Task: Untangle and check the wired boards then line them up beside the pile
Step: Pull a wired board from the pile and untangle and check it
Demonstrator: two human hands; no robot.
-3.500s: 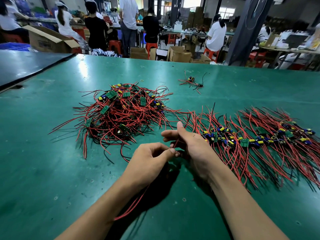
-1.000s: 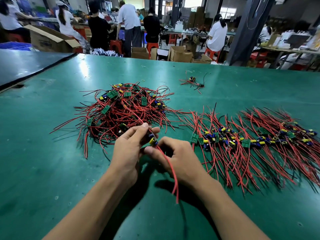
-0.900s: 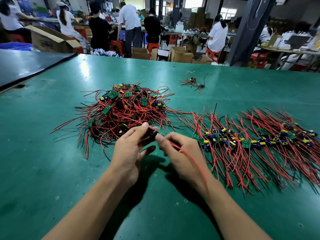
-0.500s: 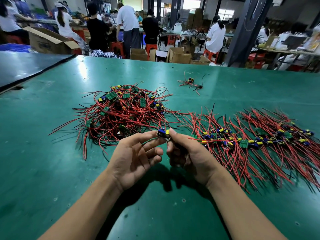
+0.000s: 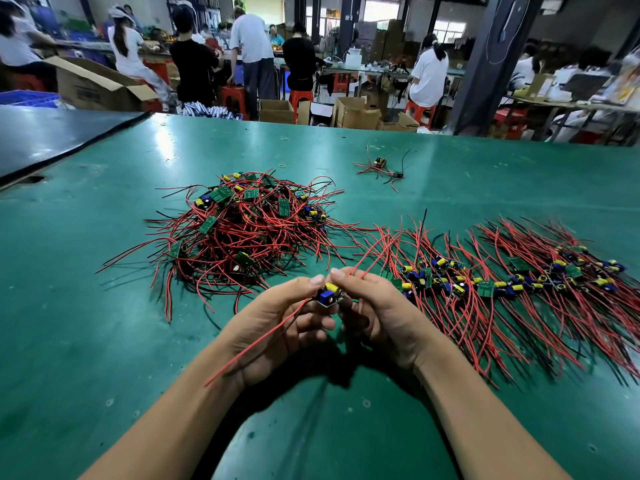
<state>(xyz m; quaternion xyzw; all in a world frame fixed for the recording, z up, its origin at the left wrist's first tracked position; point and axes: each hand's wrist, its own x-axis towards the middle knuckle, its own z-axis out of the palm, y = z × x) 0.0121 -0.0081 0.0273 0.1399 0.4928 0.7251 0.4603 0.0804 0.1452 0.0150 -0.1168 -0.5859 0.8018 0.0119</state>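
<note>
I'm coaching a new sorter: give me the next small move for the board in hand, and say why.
Probably lay it down at the left end of the row. The left hand and right hand pinch the board clear of the pile, and its red wires look free, so it seems untangled. The row begins just beside the right hand.

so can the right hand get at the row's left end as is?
Probably yes: the row's left end lies just beside the right hand, nothing between, but that hand is busy pinching the held board.
</note>
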